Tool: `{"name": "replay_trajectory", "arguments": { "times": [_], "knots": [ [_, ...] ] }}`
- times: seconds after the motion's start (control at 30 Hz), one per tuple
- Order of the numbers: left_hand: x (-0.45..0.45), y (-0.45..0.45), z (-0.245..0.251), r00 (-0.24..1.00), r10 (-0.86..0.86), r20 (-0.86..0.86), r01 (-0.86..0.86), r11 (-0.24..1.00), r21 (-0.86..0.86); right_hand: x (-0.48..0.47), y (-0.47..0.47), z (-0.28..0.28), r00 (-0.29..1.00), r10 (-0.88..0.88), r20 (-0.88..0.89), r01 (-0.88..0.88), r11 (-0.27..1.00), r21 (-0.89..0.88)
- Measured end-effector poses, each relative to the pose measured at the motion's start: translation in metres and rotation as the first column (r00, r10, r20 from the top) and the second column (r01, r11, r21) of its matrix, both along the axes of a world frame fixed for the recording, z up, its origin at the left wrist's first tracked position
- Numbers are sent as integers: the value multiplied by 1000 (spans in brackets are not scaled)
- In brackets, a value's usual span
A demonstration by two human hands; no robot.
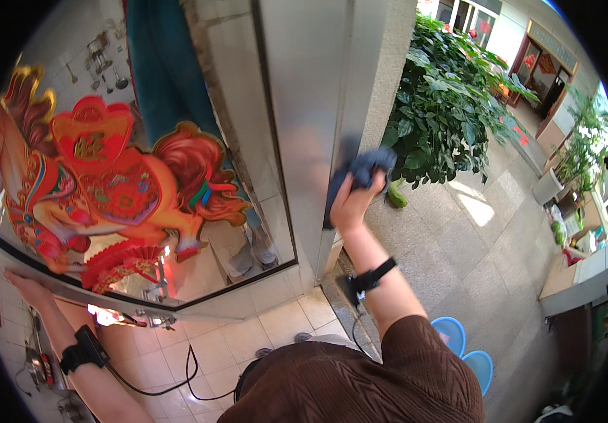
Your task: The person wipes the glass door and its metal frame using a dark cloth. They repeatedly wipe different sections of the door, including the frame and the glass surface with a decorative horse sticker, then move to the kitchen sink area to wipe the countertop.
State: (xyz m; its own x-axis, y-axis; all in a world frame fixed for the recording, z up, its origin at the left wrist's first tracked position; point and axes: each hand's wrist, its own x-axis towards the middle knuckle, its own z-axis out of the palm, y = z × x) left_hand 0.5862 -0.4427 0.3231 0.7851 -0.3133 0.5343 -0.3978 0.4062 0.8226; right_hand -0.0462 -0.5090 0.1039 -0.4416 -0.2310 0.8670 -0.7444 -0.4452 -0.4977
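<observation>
My right hand (pixel 354 203) grips a dark blue cloth (pixel 370 164) and presses it against the edge of a metal door frame (pixel 309 106). Part of the cloth hangs down along the frame. At the lower left, my left hand (pixel 26 288) rests by the lower metal rail below a glass pane, its fingers partly hard to make out. On that pane is a red and gold horse decoration (pixel 119 185), with a red paper fan (pixel 119 267) at its feet. Black bands with small devices sit on both forearms.
A large leafy plant (pixel 441 106) stands right of the frame, with a green gourd (pixel 397 194) hanging or lying below it. Two blue basins (pixel 478 370) are on the paved floor. A black cable (pixel 193 370) loops near my left side. A potted plant (pixel 547 185) stands farther right.
</observation>
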Motion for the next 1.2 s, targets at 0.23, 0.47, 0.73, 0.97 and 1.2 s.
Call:
{"name": "replay_trajectory", "arguments": {
  "times": [0.23,0.47,0.73,0.97,1.2],
  "knots": [
    [-5,0,4,997,-55,-58,56,998,10,15,54,-152,941,-110,319,-97,816,570],
    [-22,2,10,1000,-15,9,14,1000,22,-12,36,34,983,151,100,-150,989,-16],
    [-38,7,13,999,-44,-5,44,999,-7,-25,13,75,992,13,-126,-21,998,-62],
    [-49,11,15,999,-27,17,27,1000,-14,-12,61,-89,998,34,-61,2,862,507],
    [-42,12,14,992,-115,-57,116,993,7,-12,37,39,999,52,14,-54,983,177]
  ]
}}
